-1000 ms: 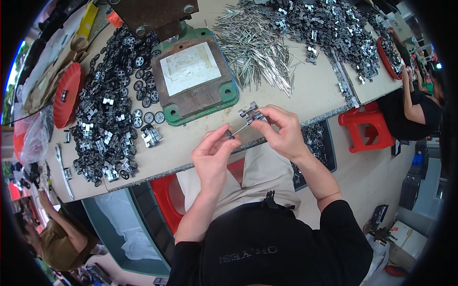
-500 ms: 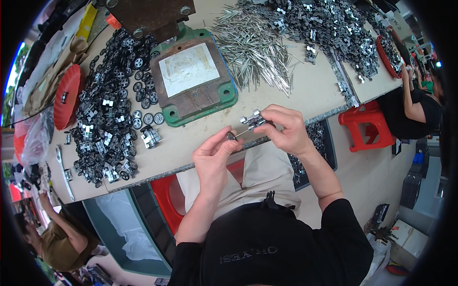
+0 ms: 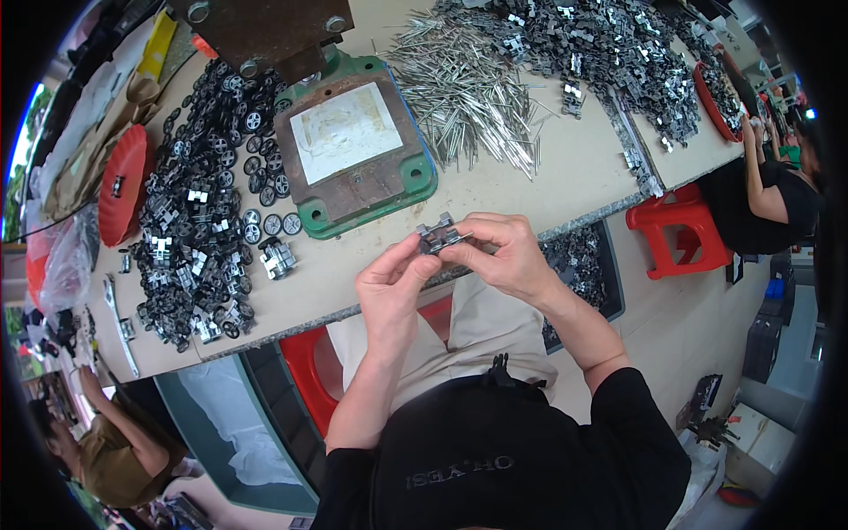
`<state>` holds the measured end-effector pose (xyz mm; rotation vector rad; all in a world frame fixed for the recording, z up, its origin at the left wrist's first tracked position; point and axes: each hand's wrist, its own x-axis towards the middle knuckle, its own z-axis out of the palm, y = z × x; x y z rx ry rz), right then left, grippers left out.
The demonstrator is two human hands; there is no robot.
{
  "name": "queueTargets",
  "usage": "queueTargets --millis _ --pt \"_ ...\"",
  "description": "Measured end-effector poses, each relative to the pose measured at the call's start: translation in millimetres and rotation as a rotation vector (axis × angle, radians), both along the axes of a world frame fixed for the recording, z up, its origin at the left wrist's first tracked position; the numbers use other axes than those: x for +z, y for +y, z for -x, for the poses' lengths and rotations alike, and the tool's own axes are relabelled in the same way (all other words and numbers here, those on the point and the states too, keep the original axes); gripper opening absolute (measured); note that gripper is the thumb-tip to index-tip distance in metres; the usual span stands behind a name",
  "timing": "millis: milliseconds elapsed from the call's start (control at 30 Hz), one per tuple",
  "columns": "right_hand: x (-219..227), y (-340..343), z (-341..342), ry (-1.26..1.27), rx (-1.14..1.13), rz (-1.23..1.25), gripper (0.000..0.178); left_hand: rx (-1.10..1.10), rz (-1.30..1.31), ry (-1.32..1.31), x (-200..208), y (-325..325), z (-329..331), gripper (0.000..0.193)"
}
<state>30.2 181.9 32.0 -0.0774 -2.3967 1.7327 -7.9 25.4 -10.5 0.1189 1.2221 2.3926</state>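
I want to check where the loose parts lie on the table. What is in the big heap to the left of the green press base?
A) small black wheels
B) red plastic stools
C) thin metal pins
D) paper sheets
A: the heap of small black wheels lies on the table left of the green press base, while the thin metal pins lie to its right.

Long beige workbench (image 3: 565, 177), red plastic stool (image 3: 676, 234), pale tiled floor (image 3: 698, 327), daylight at left.

left hand (image 3: 393, 283) + right hand (image 3: 503, 256): pinch small metal part (image 3: 439, 236) | over table edge (image 3: 353, 309)
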Motion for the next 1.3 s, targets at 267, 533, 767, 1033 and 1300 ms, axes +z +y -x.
queueTargets --millis 267,533,767,1033,1300 --pt "7.4 67.1 18.9 -0.011 -0.329 -0.383 0.018 -0.179 -0.201 -0.203 1.0 -12.4 18.5 0.027" --pt "-1.0 136.4 25.4 -0.119 -0.722 -0.706 0.016 -0.21 -0.218 -0.183 -0.6 -10.9 17.5 0.028" --pt "-13.2 199.5 51.4 -0.157 -0.857 -0.812 0.025 -0.247 -0.165 -0.137 0.0 -6.6 17.9 0.027" --pt "-8.2 170.9 39.3 -0.178 -0.724 -0.879 0.023 -0.234 -0.174 -0.143 -1.0 -11.8 16.6 0.028" --pt "35.4 66.3 52.8 0.082 -0.291 -0.484 0.02 -0.144 -0.218 -0.167 -0.5 -26.8 9.4 0.027"
